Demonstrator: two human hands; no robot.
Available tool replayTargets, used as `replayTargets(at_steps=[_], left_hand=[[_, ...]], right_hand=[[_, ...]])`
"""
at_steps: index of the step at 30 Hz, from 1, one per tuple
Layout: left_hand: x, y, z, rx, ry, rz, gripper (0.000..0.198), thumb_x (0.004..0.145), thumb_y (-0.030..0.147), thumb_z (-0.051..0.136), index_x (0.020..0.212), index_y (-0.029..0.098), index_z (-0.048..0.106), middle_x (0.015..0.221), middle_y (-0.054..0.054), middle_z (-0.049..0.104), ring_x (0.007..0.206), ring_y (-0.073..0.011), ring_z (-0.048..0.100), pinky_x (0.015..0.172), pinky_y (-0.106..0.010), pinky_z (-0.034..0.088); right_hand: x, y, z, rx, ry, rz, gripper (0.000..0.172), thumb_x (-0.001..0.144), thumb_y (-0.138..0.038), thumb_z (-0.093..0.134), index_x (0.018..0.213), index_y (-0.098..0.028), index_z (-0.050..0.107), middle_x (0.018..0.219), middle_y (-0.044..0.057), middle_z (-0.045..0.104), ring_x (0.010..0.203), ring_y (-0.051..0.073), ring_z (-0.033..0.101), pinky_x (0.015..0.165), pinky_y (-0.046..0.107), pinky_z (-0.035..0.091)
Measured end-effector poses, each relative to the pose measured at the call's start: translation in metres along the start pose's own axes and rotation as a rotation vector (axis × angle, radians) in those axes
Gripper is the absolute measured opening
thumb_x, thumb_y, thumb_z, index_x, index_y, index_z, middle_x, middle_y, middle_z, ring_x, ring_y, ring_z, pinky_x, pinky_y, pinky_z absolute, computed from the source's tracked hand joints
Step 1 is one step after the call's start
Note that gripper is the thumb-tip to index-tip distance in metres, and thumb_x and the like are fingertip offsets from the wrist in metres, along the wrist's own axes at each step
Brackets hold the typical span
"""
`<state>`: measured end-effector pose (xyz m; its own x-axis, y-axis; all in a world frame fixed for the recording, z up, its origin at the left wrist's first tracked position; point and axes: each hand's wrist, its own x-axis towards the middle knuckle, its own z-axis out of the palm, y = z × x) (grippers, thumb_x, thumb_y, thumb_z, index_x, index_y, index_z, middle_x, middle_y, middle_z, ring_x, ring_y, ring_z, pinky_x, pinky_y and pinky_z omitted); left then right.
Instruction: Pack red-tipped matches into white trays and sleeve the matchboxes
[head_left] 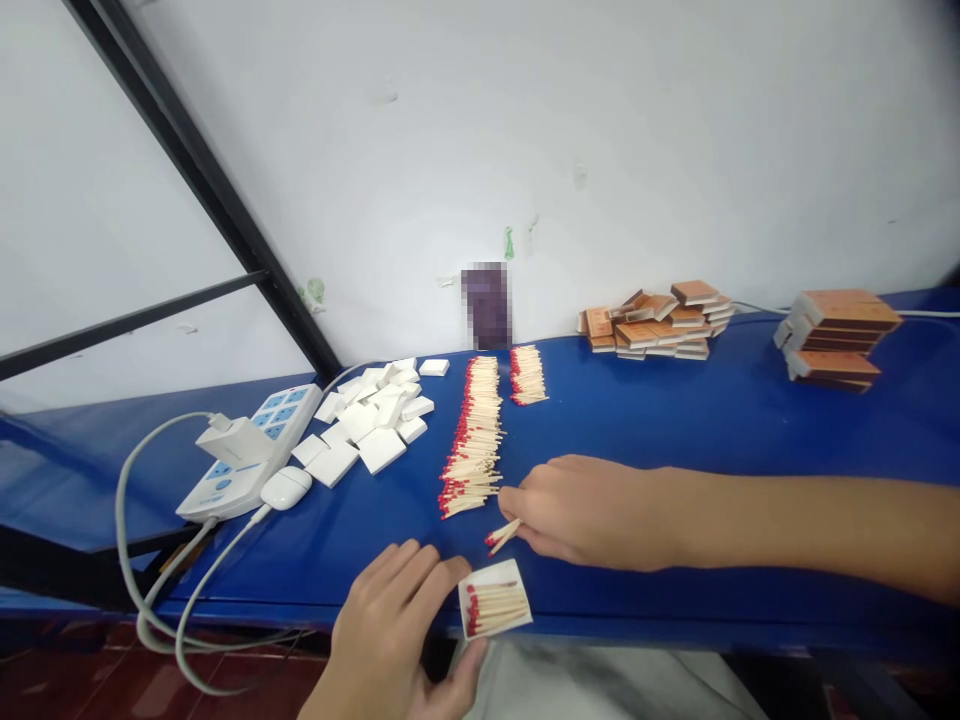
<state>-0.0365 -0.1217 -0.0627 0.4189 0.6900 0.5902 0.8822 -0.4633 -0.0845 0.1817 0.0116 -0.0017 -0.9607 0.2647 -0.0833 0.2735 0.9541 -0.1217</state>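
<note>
Near the table's front edge, my left hand grips a small white matchbox tray between thumb and fingers. Several red-headed matches lie side by side in that tray. Just above it, my right hand pinches a few matches, their red heads pointing left and down. A long row of piled matches runs away toward the wall, close to my right fingertips. Farther back, a shorter group of matches lies to its right.
Several white trays lie heaped left of the matches. A power strip with a plugged-in charger, cables and a white case sits farther left. Orange matchbox sleeves and a stack of boxes stand at the back right.
</note>
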Motion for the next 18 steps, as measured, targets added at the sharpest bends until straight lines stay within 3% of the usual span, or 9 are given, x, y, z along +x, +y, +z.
replayTargets(at_steps=[5,18], left_hand=[[0.0024,0.0004,-0.0018,-0.012,0.021,0.008,0.025,0.092,0.039,0.052,0.109,0.024,0.061,0.088,-0.005,0.075,0.08,-0.0251,0.073,0.077,-0.042,0.057],[0.0035,-0.0009,-0.0015,-0.029,0.036,0.01,0.025,0.092,0.04,0.054,0.11,0.024,0.063,0.087,-0.005,0.073,0.079,-0.0235,0.072,0.078,-0.038,0.057]], right_hand=[[-0.0045,0.0011,-0.0055,-0.056,-0.041,0.001,0.01,0.097,-0.021,0.054,0.094,-0.014,0.061,0.078,0.005,0.066,0.06,0.016,0.058,0.049,0.03,0.021],[-0.0003,0.0019,-0.0012,-0.207,0.065,-0.066,0.01,0.092,-0.024,0.058,0.089,-0.015,0.062,0.087,0.005,0.064,0.066,0.017,0.06,0.048,0.033,0.019]])
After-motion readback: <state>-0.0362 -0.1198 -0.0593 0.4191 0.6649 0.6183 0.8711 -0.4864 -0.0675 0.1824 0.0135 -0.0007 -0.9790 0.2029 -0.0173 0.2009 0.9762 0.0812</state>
